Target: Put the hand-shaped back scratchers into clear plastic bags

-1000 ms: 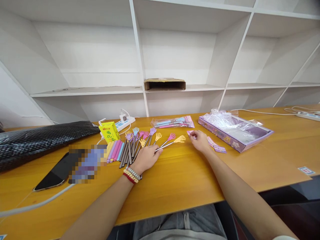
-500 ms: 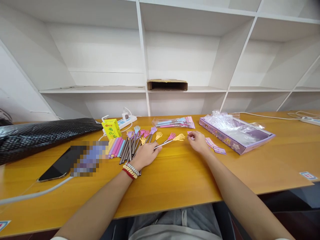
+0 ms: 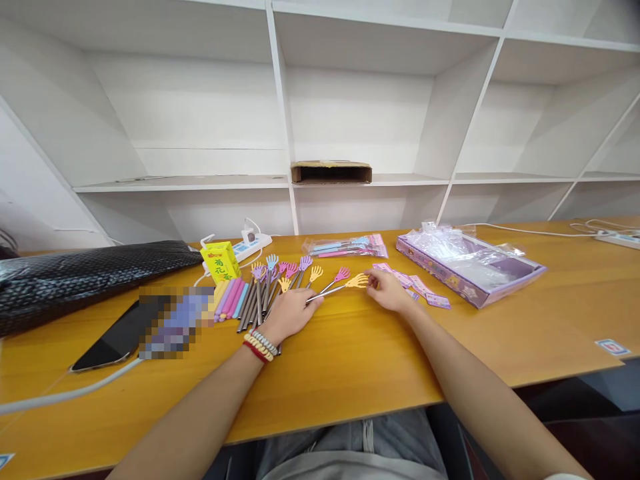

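Note:
My left hand [image 3: 287,316] is closed around the thin metal rod of a back scratcher with a yellow hand-shaped head [image 3: 357,281]. At that head's tip, the fingers of my right hand [image 3: 389,291] are pinched together on its yellow prongs. A back scratcher with a pink head [image 3: 342,274] lies just behind the held one. Several more metal rods [image 3: 247,311] with purple, blue, pink and yellow heads are bunched left of my left hand, which partly covers them. Coloured handle tubes [image 3: 230,298] lie beside these. Small pink and purple cards [image 3: 419,287] are spread behind my right hand.
A purple display box [image 3: 470,283] holding clear plastic bags stands at right. Packed back scratchers [image 3: 350,247] lie at the back. Left are a yellow carton [image 3: 221,261], a power strip [image 3: 253,246], a phone [image 3: 117,337] and a black wrapped bundle [image 3: 90,270]. White shelves rise behind.
My right hand has moved left from the small cards to the tip of the yellow head. My left hand keeps its hold on the rod. The view has shifted slightly.

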The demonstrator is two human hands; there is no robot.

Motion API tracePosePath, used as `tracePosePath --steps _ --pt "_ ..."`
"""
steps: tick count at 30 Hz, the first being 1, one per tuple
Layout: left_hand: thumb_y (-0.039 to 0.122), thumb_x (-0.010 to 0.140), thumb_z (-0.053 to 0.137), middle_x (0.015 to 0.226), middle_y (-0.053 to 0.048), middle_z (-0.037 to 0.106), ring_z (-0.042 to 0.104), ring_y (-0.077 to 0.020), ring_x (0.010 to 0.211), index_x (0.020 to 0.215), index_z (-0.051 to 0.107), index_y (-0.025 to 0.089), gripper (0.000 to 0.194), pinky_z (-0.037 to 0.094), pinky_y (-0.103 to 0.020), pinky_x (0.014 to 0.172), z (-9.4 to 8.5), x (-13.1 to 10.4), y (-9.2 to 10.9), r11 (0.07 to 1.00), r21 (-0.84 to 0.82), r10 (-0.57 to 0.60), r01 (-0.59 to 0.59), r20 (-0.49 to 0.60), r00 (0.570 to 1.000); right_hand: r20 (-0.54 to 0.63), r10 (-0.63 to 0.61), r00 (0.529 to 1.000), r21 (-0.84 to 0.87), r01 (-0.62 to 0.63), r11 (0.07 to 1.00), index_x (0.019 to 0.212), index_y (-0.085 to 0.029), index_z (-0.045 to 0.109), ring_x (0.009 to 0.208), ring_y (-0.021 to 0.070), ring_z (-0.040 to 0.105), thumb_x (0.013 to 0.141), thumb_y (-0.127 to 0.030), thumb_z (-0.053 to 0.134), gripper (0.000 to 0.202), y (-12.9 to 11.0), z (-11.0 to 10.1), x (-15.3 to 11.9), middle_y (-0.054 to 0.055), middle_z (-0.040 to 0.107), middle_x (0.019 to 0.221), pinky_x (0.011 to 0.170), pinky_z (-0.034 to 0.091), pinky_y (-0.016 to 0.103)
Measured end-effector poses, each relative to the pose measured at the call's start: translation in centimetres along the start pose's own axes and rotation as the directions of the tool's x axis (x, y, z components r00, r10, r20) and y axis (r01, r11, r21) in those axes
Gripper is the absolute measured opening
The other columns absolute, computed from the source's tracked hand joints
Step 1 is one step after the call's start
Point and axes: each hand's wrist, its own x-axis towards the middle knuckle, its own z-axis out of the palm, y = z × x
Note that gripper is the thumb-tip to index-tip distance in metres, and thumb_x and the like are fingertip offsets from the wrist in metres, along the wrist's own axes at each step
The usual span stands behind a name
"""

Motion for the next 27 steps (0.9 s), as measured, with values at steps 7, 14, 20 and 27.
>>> tracePosePath --steps 7,14,20,27 --pt "0.047 0.089 0.029 0.082 -0.005 0.065 0.059 -0.0168 0.080 0.081 0.064 0.021 0.045 0.040 -0.026 0.070 -0.06 -0.04 0.22 1.000 0.013 -0.010 0.011 -0.007 1.000 0.044 0.056 0.997 0.008 -0.056 0.998 0.100 -0.015 0.056 0.067 0.0142 0.056 0.080 -0.033 0.052 0.027 -1.07 -0.35 -0.15 0.003 0.062 0.075 0.062 0.040 0.025" --pt "0.045 0.088 0.035 0.089 -0.005 0.066 0.058 -0.0178 0.085 0.090 0.065 0.021 0.038 0.041 -0.028 0.078 0.01 -0.08 0.33 1.000 -0.024 0.020 -0.020 -0.002 1.000 0.031 0.072 0.997 -0.053 -0.070 0.996 0.084 -0.017 0.053 0.061 0.0125 0.052 0.080 -0.031 0.051 0.015 -1.05 -0.48 -0.06 0.000 0.058 0.068 0.058 0.036 0.024" --pt "0.045 0.086 0.039 0.088 -0.005 0.065 0.058 -0.0180 0.085 0.089 0.066 0.022 0.036 0.041 -0.028 0.076 -0.14 -0.03 0.31 1.000 -0.014 -0.002 0.002 0.026 1.000 0.079 0.062 0.995 -0.068 -0.057 0.996 0.083 -0.018 0.052 0.063 0.0126 0.051 0.079 -0.029 0.053 0.012 -0.88 -0.46 -0.24 0.000 0.058 0.071 0.058 0.035 0.024" --pt "0.047 0.085 0.039 0.082 -0.005 0.064 0.057 -0.0184 0.081 0.083 0.068 0.022 0.038 0.041 -0.028 0.070 -0.22 -0.21 0.63 0.996 -0.006 0.084 -0.084 0.112 0.990 0.147 0.028 0.989 -0.109 -0.012 0.994 0.084 -0.017 0.059 0.065 0.0125 0.052 0.080 -0.029 0.050 0.015 -0.94 -0.55 -0.18 0.001 0.061 0.073 0.059 0.034 0.023"
